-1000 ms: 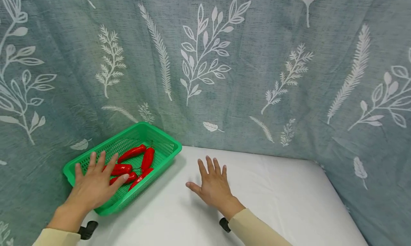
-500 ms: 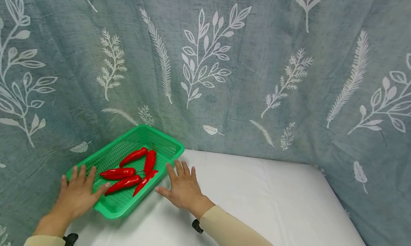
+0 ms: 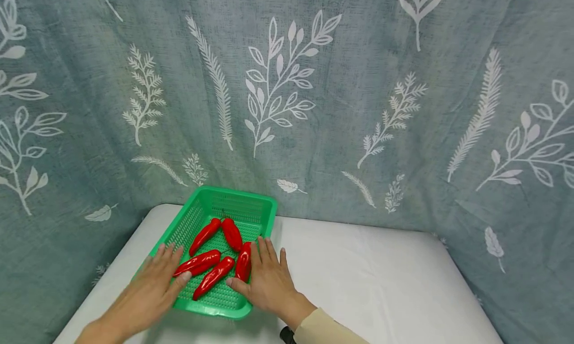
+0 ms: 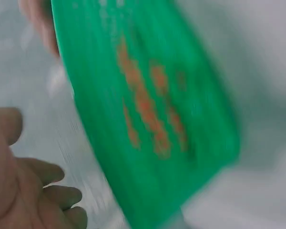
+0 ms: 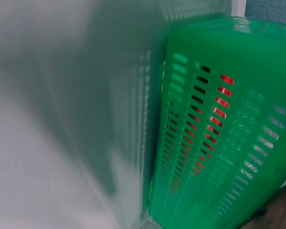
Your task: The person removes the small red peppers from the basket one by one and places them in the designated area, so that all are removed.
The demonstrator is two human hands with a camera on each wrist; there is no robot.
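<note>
**Left Hand and Right Hand at the Sides of the Basket**

Both hands are unclenched, fingers extended, grasping nothing. Each overlaps one long side of the basket in the head view; whether the left touches the wall cannot be determined there.

The basket lies between the hands, forward of the wrists, on the table. Its long axis runs away from the person, far end angled to the right. Neither hand is clearly nearer; both align with the near half.

The basket is green plastic, rectangular, with slotted walls and a perforated floor. It contains five red peppers: glossy, elongated, tapered. The table surface is white, with faint creases. Behind it hangs a blue-green fabric backdrop with white leaf motifs.
</note>
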